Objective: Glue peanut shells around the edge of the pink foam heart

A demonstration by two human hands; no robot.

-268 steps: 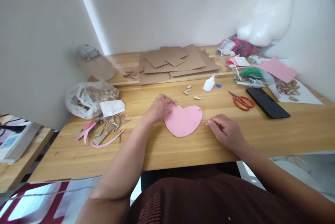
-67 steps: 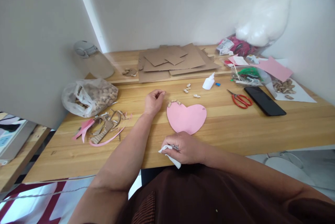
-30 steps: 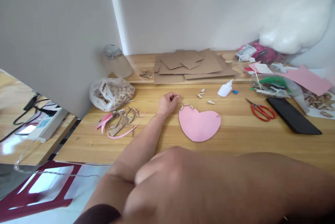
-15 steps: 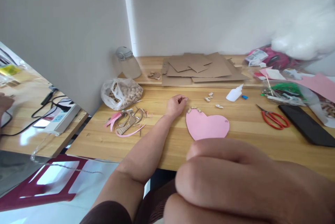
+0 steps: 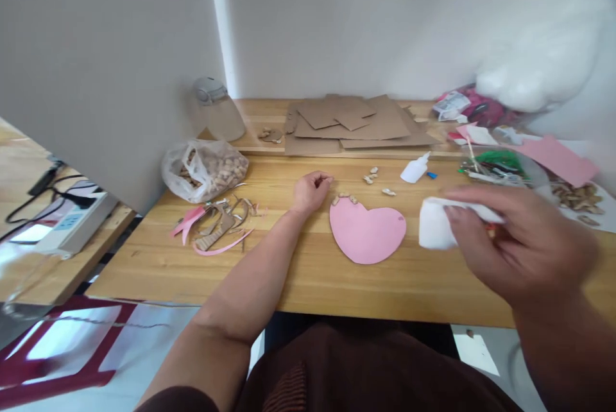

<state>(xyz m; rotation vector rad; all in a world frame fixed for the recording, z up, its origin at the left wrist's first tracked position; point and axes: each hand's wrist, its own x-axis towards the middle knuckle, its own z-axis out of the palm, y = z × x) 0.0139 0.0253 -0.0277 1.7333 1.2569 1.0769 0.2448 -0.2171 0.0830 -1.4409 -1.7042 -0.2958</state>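
My left hand (image 5: 312,192) rests on the table with its fingers curled together, just beyond the upper left of a pink paper heart (image 5: 368,235). Whatever its fingertips may pinch is too small to make out. Several peanuts (image 5: 344,198) lie along the heart's upper left edge. On the right, my right hand (image 5: 520,239) is raised above the table, slightly blurred, gripping a folded white tissue (image 5: 436,224). Loose peanut pieces (image 5: 370,176) lie past the heart. A white glue bottle (image 5: 414,169) lies tilted beside a small blue cap (image 5: 432,175).
Flat cardboard pieces (image 5: 356,124) are stacked at the back. To the left are a plastic bag of peanuts (image 5: 206,170), pink and brown scraps (image 5: 219,226) and a jug (image 5: 219,110). Green craft material (image 5: 500,165) and pink paper (image 5: 558,156) lie right. A power strip (image 5: 74,223) sits far left.
My right hand has moved from close to the camera to over the table's right side, and the white tissue in it now shows. The left hand stays by the heart. The view has shifted slightly.
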